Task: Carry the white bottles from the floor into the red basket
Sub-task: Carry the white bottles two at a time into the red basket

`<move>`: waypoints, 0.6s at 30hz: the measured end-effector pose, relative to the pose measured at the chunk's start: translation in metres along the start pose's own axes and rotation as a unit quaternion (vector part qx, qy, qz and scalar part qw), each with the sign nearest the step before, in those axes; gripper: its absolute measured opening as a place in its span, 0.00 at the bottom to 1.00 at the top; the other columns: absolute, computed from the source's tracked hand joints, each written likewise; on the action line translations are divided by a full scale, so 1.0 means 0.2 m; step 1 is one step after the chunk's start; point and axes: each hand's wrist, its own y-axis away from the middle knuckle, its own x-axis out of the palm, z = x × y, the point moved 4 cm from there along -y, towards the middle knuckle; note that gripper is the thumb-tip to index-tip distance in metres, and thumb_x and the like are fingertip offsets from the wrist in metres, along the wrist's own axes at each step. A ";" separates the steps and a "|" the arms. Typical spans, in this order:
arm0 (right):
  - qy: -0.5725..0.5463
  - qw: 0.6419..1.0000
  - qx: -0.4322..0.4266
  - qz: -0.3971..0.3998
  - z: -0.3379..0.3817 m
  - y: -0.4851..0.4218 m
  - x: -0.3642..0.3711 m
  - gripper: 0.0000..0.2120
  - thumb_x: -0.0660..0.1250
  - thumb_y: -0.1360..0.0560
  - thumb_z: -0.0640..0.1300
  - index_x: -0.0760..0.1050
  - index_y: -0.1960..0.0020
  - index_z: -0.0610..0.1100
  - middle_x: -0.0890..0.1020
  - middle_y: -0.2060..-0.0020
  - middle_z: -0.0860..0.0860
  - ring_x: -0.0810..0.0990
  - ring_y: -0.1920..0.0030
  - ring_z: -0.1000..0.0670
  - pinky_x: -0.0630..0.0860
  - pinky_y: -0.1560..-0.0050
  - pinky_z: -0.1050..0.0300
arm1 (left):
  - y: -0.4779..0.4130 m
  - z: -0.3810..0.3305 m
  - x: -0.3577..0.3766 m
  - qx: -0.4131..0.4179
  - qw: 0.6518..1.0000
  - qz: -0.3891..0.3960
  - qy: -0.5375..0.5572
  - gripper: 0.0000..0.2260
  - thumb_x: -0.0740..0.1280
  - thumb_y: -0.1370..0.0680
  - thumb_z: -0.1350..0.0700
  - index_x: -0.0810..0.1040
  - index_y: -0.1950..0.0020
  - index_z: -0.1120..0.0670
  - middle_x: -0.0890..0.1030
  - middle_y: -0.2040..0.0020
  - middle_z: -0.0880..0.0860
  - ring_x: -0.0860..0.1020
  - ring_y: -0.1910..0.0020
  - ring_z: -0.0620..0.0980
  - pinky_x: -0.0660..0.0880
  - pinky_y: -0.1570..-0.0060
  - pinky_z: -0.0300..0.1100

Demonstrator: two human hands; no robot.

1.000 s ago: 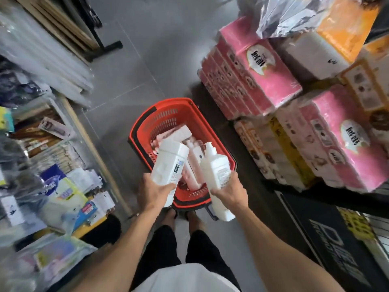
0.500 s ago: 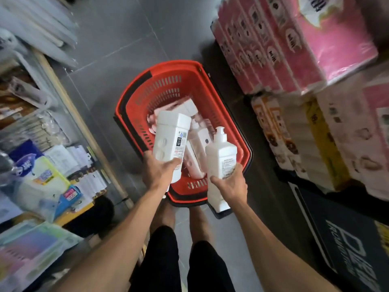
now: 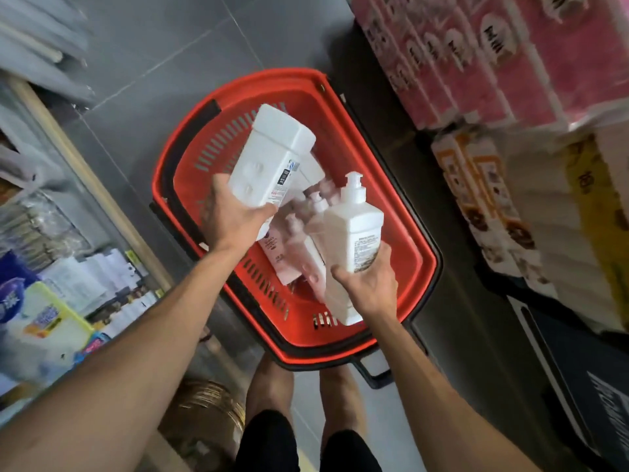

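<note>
Both loads hang above the red basket [image 3: 272,74]: your left hand [image 3: 235,216] grips the tilted flat-capped bottle [image 3: 272,155], right hand [image 3: 371,284] the upright pump bottle [image 3: 354,240].

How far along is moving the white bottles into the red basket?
Done: pale pink pump bottles lie in the red basket. In hand: the left hand grips a white capped bottle, the right hand a white pump bottle, both over it. Left: setting both down; no others show on the floor.
</note>
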 end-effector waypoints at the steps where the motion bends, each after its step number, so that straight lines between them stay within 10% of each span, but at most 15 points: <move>1: -0.003 1.000 0.002 0.001 -0.01 -0.02 0.02 0.32 0.78 0.36 0.56 0.61 0.42 0.56 0.80 0.53 0.58 0.80 0.53 0.52 0.79 0.47 0.47 | -0.06 -0.01 0.01 0.010 1.000 0.003 -0.020 0.35 0.79 0.42 0.43 0.68 0.40 0.49 0.79 0.43 0.50 0.78 0.45 0.55 0.75 0.43 0.53; 18: -0.071 0.995 0.064 -0.009 -0.12 -0.08 0.39 0.32 0.78 0.38 0.57 0.65 0.43 0.51 0.77 0.55 0.58 0.79 0.55 0.55 0.77 0.57 0.51 | -0.60 -0.07 0.14 0.159 0.951 0.018 -0.265 0.34 0.79 0.39 0.45 0.72 0.38 0.55 0.77 0.40 0.57 0.74 0.40 0.61 0.70 0.43 0.56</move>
